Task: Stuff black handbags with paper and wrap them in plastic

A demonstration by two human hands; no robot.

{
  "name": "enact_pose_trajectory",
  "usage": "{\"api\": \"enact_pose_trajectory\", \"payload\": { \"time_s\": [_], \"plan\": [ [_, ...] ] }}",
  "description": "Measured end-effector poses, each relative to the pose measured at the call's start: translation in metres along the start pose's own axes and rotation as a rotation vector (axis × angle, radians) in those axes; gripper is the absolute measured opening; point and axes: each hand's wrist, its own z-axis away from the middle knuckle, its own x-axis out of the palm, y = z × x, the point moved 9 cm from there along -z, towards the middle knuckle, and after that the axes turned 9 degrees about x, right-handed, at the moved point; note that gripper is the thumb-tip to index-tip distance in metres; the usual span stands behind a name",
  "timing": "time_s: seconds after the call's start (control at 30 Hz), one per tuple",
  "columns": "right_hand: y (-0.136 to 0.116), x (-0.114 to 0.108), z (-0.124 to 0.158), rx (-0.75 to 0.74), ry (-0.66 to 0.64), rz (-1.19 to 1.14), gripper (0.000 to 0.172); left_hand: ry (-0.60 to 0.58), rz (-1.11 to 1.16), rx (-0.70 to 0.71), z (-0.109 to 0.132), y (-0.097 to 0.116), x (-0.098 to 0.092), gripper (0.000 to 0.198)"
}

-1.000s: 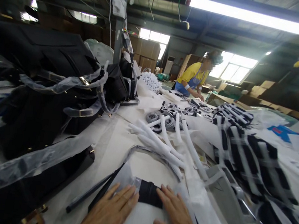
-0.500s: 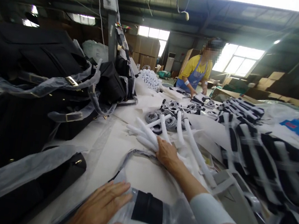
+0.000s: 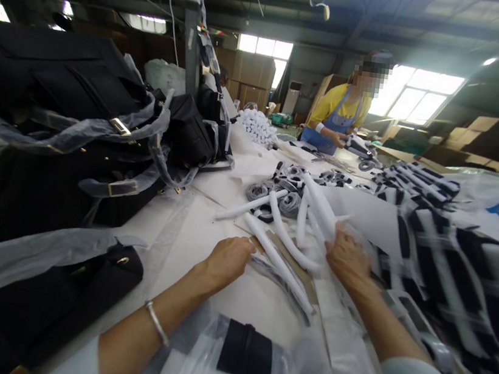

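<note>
My left hand [image 3: 229, 261] is closed in front of me, pinching the end of a plastic-wrapped dark strap [image 3: 278, 278]. Farther right, my right hand [image 3: 347, 255] is wrapped round a bundle of white foam tubes [image 3: 321, 204]. Between the hands, more white tubes [image 3: 274, 253] lie loose on the paper-covered table. A bag in clear plastic, with a black panel [image 3: 246, 353], lies nearest me, below both hands. Coiled grey straps [image 3: 291, 202] rest just beyond the tubes.
Black bags [image 3: 60, 187] with plastic-wrapped handles are piled at left. Wrapped black-and-white pieces [image 3: 446, 262] cover the right side. Across the table, a person in a yellow top [image 3: 337, 109] holds wrapped pieces. A post [image 3: 191, 50] rises behind the bags.
My left hand has moved forward from the wrapped bag and closed on the strap. My right hand has shifted right and lifted several tubes. The other person has raised some pieces.
</note>
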Motion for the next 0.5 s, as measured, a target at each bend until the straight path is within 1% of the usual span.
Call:
{"api": "enact_pose_trajectory", "payload": {
  "time_s": [0.1,0.13,0.2,0.3,0.4,0.5],
  "plan": [
    [0.01,0.036,0.004,-0.02,-0.082,0.004,0.06,-0.052,0.007,0.06,-0.025,0.002,0.021,0.029],
    [0.012,0.044,0.005,-0.018,-0.103,-0.009,0.062,-0.071,0.007,0.084,-0.032,0.003,0.027,0.028],
    [0.016,0.054,0.004,-0.017,-0.126,-0.026,0.065,-0.106,0.005,0.134,-0.046,0.006,0.037,0.024],
    [0.018,0.058,0.002,-0.015,-0.134,-0.036,0.068,-0.153,-0.001,0.217,-0.062,0.011,0.045,0.019],
    [0.018,0.055,0.003,-0.008,-0.109,-0.044,0.068,-0.195,-0.012,0.291,-0.071,0.014,0.049,0.018],
    [0.016,0.051,0.008,-0.003,-0.071,-0.039,0.068,-0.225,-0.04,0.305,-0.075,0.012,0.051,0.021]
  ]
}}
